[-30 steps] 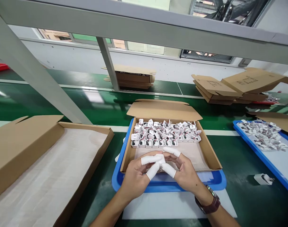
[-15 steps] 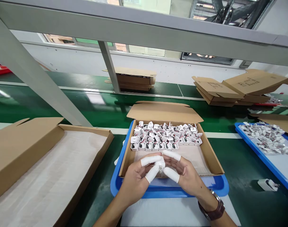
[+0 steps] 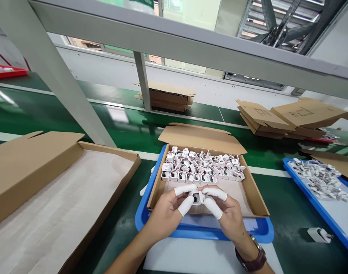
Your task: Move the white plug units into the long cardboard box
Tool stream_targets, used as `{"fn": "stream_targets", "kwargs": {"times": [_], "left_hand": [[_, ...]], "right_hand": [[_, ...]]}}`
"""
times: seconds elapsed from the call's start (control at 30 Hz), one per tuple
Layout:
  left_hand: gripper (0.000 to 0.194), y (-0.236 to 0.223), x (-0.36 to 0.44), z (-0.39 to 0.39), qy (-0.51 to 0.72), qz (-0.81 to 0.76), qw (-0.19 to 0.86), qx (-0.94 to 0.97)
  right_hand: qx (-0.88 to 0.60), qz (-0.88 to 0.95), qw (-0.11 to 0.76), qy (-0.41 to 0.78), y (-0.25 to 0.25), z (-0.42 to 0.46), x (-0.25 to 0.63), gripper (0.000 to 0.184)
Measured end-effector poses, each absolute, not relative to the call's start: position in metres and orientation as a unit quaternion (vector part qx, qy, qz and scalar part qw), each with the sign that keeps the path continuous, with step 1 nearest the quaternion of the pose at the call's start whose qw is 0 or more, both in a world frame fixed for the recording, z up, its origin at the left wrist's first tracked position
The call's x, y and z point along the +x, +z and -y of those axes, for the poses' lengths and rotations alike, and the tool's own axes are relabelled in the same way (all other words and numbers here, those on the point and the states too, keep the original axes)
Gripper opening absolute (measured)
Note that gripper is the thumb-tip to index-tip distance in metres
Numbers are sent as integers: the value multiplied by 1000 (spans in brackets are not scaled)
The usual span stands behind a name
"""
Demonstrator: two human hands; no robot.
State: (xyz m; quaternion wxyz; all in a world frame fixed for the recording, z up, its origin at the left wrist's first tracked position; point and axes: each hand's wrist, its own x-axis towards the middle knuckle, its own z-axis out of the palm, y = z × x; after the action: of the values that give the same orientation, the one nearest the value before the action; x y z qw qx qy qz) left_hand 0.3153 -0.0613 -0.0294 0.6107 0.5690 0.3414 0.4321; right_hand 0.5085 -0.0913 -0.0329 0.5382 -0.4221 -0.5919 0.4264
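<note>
My left hand [image 3: 168, 211] and my right hand [image 3: 226, 211] meet over the near end of an open cardboard box [image 3: 255, 194], both pinching one small white plastic part [image 3: 196, 198] between fingertips that wear white finger cots. The box sits in a blue tray [image 3: 151, 224]. Its far half is packed with rows of several small white parts [image 3: 201, 167] with red and black wires. The near half shows bare paper lining.
A large open cardboard box [image 3: 48, 198] lined with white paper lies at the left. A second blue tray [image 3: 328, 198] with loose white parts is at the right, and one loose white part [image 3: 318, 234] lies on the green belt. Flattened cartons are stacked behind. A grey frame post slants at upper left.
The view has tilted up and drifted a little. My hands have stayed together on the small white part and turned it slightly, so its dark opening now shows.
</note>
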Motion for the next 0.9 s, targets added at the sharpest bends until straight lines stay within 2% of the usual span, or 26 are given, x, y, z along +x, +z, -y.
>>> {"fn": "stream_targets", "kwargs": {"times": [0.13,0.33,0.43,0.7,0.77,0.9], "left_hand": [[31,-25,314,62,417,-349,591,597],[35,-25,319,62,439,-352,629,536],[27,-25,320,62,465,-338,627,526],[19,-26,318,64,526,-318,624,482],[19,-25,317,64,509,-316,634,489],[20,-24,316,63,472,-303,662,497]], "right_hand": [[-433,578,534,439,-33,92,509,17],[-436,590,524,433,-31,96,504,19],[-415,628,515,410,-32,97,502,21],[-335,788,475,203,-35,95,502,61],[-329,795,473,187,-34,95,504,63],[-333,784,488,191,-32,94,507,56]]}}
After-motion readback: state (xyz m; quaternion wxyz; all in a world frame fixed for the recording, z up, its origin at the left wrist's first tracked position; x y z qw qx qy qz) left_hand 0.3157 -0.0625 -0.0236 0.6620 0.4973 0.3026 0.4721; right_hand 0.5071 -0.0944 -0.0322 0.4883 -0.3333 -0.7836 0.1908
